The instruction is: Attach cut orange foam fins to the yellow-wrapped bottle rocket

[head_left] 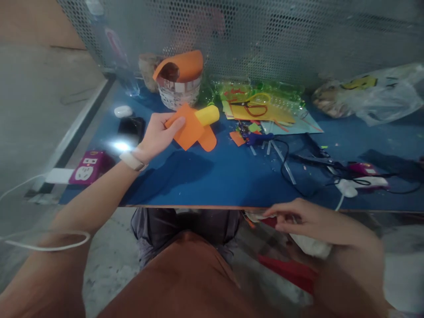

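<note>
My left hand (160, 134), with a white band at the wrist, pinches an orange paper piece (188, 130) above the blue table. A rolled yellow piece (207, 115) is at the right of the orange one, and a rounded orange flap hangs below it. Just behind stands a white woven basket (180, 92) with a curled orange sheet (188, 66) on top. Lower right, my right hand (294, 216) is at the table's front edge, its fingers loosely bent and apart, with nothing visible in them.
Scissors (253, 107) lie on coloured sheets (281, 115) by a blue glue gun (258, 138) and scraps. Cables and a power strip (371, 182) are at right, a plastic bag (387, 95) behind. A phone (131, 130), purple socket (86, 168) and bottle (122, 66) are at left.
</note>
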